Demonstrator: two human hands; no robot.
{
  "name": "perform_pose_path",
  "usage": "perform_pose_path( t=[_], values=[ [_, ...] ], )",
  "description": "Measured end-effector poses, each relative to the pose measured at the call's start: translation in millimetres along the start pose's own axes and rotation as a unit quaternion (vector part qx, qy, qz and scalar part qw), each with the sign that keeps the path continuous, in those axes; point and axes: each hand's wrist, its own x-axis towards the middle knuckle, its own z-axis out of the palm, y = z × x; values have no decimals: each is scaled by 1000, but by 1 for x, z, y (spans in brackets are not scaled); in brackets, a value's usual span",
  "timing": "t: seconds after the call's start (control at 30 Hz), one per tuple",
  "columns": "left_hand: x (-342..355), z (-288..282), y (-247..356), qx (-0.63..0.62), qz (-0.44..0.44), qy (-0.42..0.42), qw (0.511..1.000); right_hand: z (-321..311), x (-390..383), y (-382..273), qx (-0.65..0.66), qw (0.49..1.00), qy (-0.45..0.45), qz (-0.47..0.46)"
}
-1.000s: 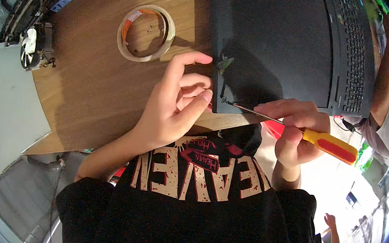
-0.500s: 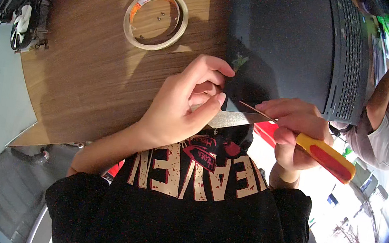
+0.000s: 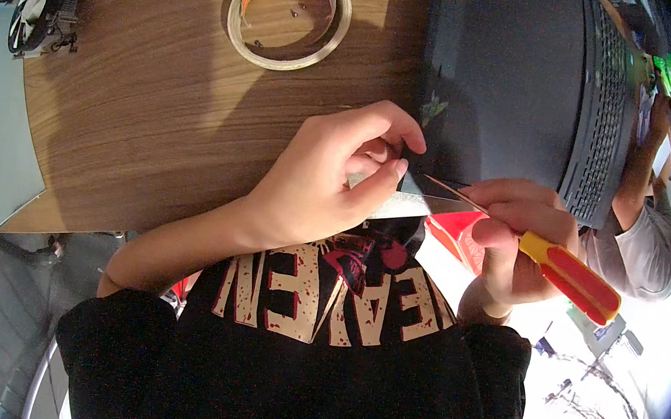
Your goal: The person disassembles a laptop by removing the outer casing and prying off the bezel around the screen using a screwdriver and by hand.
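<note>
In my right hand (image 3: 523,234) is a screwdriver (image 3: 570,279) with a yellow and red handle, its thin shaft slanting up and left toward my other hand. My left hand (image 3: 341,168) curls its fingers at the near corner of a dark laptop (image 3: 504,88), with a small gap between thumb and index fingertip. A silvery metal strip (image 3: 408,208) runs from behind the left thumb to the right fingers. Its left end is mostly hidden by that hand. Something small and dark shows between the left fingertips, too unclear to name.
A roll of clear tape (image 3: 340,36) lies on the wooden table (image 3: 138,99), with several tiny screws (image 3: 298,11) inside its ring. At the far left edge stands a fan with metal fins (image 3: 35,9). Another person's arm (image 3: 643,157) shows beyond the laptop's keyboard (image 3: 606,118).
The view has shifted a little, so the tape roll appears higher and further right. Both hands keep nearly the same pose. The screwdriver tip remains close to my left hand.
</note>
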Motion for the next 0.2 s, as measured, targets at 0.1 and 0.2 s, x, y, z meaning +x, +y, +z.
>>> perform_pose_path(
  t=[0.1,0.2],
  values=[
    [-2,-1,2,-3,-28,-15,999,-7,3,-7,-106,991,-60,47],
    [1,-4,5,-2,-42,-38,998,-17,9,-14,-206,965,-148,71]
  ],
)
